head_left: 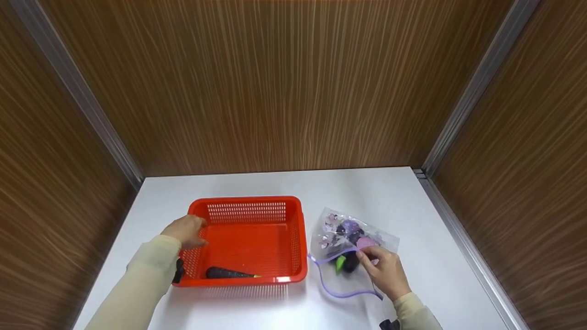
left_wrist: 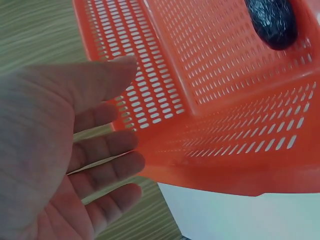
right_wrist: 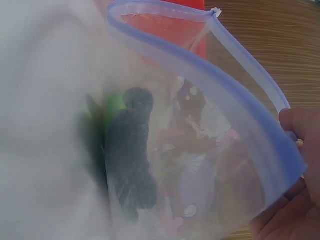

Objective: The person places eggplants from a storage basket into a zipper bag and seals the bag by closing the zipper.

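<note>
My right hand point(head_left: 385, 270) pinches the purple-edged opening of a clear zip bag point(head_left: 331, 250) printed with pink and purple figures. The bag's mouth gapes, as the right wrist view shows. Inside lie a dark, lumpy object point(right_wrist: 132, 145) and something bright green point(head_left: 340, 263). My left hand point(head_left: 185, 231) is over the left side of a red plastic basket point(head_left: 247, 200), fingers loosely extended and holding nothing. A dark, tapered object point(head_left: 229, 273) with a yellowish tip lies along the near side of the basket floor; its rounded, shiny end shows in the left wrist view.
The basket and bag are side by side on a white table point(head_left: 367, 183). A wood-grain panel point(head_left: 284, 91) rises behind it, with similar panels left and right. Grey metal rails point(head_left: 463, 247) run along the panel edges.
</note>
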The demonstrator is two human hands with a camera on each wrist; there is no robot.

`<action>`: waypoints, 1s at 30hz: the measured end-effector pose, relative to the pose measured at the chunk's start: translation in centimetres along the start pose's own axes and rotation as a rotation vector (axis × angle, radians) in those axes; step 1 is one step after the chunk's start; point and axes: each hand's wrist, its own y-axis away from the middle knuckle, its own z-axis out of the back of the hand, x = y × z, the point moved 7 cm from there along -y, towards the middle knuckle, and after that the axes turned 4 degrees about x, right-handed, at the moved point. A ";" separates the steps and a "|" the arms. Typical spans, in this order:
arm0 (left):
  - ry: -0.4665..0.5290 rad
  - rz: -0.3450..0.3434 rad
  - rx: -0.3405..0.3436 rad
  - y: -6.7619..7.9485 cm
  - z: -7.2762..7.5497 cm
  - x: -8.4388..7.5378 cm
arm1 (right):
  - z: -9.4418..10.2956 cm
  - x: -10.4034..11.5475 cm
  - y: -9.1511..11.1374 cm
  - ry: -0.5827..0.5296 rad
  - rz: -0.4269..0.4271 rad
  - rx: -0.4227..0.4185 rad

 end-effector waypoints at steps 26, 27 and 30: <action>0.043 0.118 0.185 -1.8 -2.7 -0.4 | -0.6 0.3 -0.1 -0.041 -0.036 0.040; 0.034 0.115 0.190 -1.9 -2.9 -0.6 | -0.6 0.2 -0.1 -0.039 -0.033 0.040; -0.017 0.086 0.201 -2.2 -3.3 -1.2 | -0.6 0.2 -0.1 -0.026 -0.024 0.032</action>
